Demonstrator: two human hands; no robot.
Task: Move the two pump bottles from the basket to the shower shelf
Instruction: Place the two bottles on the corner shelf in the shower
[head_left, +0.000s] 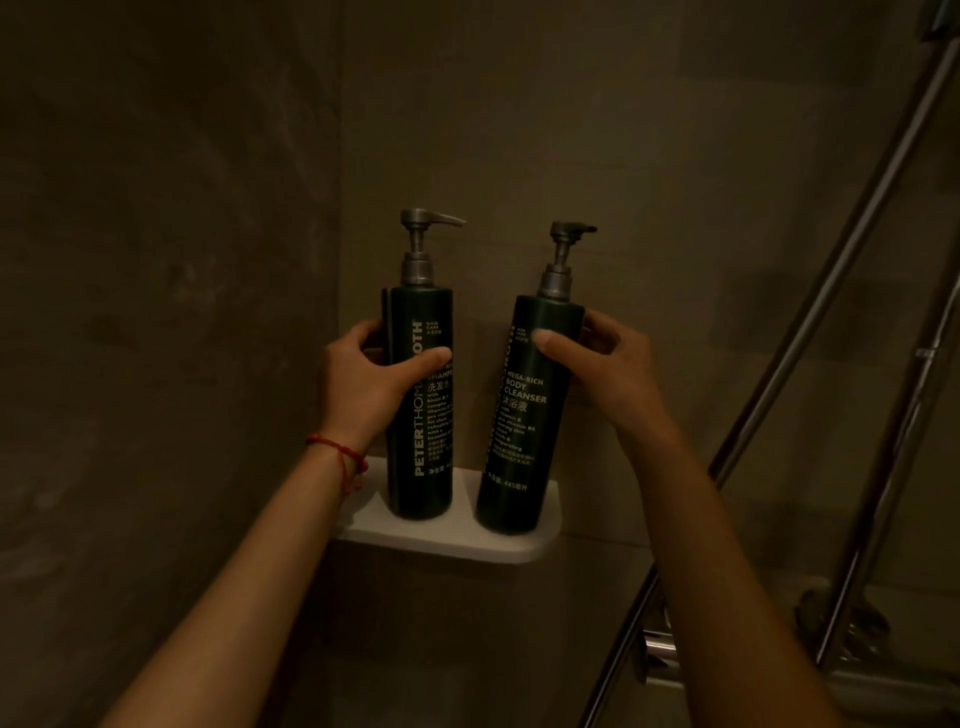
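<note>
Both pump bottles are on the white corner shower shelf (511, 545), one in each of my hands. My left hand (363, 379) is wrapped around the shampoo bottle (421, 415) at mid-height: thumb across the front label, fingers behind the far left side. That bottle stands upright at the left of the shelf, close to the wall corner, grey pump nozzle pointing right. A red string bracelet (340, 457) sits on my left wrist.

My right hand (597, 364) grips the body cleanser bottle (519, 415) on its upper half, thumb on the front near the top of the label, fingers curled around the right side and back. This bottle tilts slightly, top leaning right, base at the front right part of the shelf. I can't tell whether its base sits flat on the shelf or only an edge touches. Its pump nozzle also points right.

The two bottles are just beside each other, narrow gap between them, not touching. Dim lighting, brown tiled walls. A chrome shower rail (831, 291) runs diagonally at right, with a hose beside it and some chrome fittings low right.
</note>
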